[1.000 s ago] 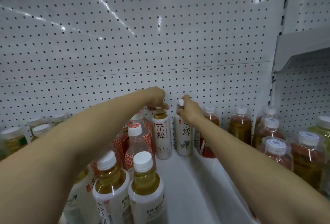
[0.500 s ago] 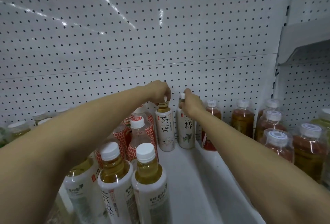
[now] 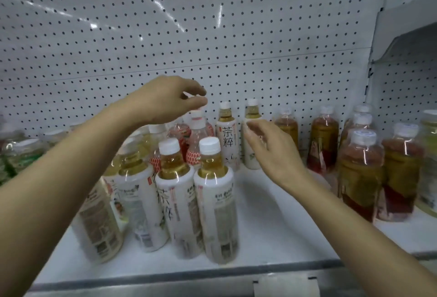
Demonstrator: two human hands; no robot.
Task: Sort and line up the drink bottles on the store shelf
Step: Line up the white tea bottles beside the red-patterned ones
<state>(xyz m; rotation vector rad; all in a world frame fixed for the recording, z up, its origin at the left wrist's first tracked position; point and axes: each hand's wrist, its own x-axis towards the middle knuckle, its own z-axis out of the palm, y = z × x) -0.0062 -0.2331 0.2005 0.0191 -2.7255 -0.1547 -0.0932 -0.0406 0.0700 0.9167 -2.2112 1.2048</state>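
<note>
Bottles (image 3: 214, 192) crowd white shelf (image 3: 279, 223) before perforated back panel (image 3: 165, 36).

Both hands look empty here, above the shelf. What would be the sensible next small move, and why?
Probably take the nearest white-label bottle at the shelf front and set it behind in the bare lane in front of the two white-label bottles at the pegboard. Left hand and right hand hold nothing, and three like bottles cluster unevenly up front.
</note>
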